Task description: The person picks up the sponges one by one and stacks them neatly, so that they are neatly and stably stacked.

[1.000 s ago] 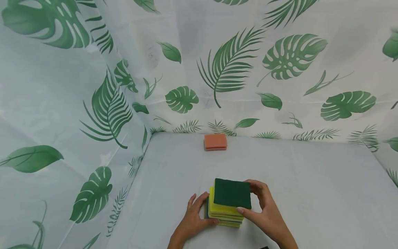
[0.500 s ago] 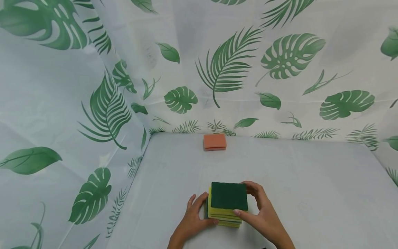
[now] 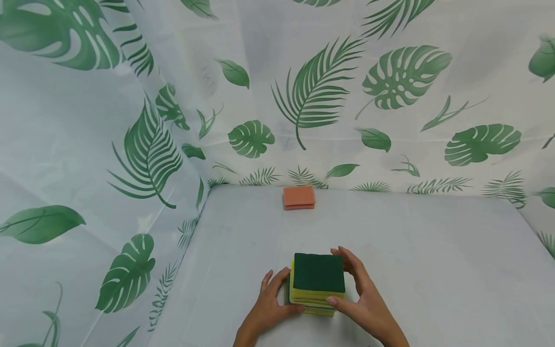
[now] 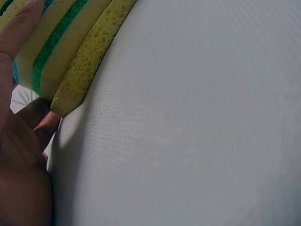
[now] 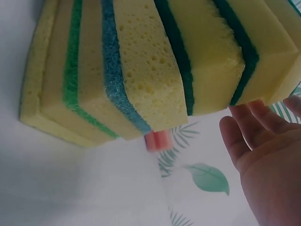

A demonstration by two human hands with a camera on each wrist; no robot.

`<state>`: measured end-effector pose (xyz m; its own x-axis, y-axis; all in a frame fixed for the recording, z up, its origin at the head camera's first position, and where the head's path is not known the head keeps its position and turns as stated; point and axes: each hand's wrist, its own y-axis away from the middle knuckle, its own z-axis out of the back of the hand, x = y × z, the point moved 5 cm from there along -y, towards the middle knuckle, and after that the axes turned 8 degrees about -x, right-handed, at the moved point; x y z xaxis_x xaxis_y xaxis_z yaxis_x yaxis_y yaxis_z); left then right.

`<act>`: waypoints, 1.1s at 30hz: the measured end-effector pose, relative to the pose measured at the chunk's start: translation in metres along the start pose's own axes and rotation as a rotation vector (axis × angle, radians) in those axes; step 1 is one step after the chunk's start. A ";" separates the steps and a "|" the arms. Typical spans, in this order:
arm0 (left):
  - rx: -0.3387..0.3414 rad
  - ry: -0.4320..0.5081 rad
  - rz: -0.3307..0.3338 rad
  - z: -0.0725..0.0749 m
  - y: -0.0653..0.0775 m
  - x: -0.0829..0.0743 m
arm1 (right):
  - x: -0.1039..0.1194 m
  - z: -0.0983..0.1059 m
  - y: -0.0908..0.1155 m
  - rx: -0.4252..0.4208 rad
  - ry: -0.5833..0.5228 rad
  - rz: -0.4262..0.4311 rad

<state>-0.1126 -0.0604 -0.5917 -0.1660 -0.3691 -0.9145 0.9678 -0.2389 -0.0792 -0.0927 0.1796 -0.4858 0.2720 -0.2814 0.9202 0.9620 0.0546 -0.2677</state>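
Note:
A tall stack of sponges rises at the front of the table, topped by a yellow sponge with a dark green scouring face (image 3: 319, 273). My left hand (image 3: 270, 307) grips the lower stack from the left, thumb at the front and fingers behind. The left wrist view shows its thumb across the lowest yellow sponge layers (image 4: 80, 66). At the stack's upper right is my right hand (image 3: 369, 304), its fingers spread loosely and its thumb tip right at the front edge. In the right wrist view, its fingertips (image 5: 256, 113) sit at the upper yellow layers, above blue and green bands.
An orange sponge (image 3: 299, 197), apparently in two layers, lies at the back of the white table (image 3: 425, 260). Leaf-printed sheeting (image 3: 321, 96) stands upright behind and along the left side.
The top sponge has moved left and down, coming to sit squarely over the stack. My right hand followed, then its fingers loosened and lifted from the back edge. The left hand stayed put.

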 end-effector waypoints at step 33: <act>0.159 0.336 -0.051 0.021 -0.002 0.000 | -0.016 0.037 -0.034 -0.082 -0.017 0.222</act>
<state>-0.1188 -0.0786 -0.5829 -0.1162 -0.0440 -0.9922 0.9139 -0.3961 -0.0894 -0.1288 0.2178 -0.4813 0.4774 -0.2553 0.8408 0.8736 0.0355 -0.4853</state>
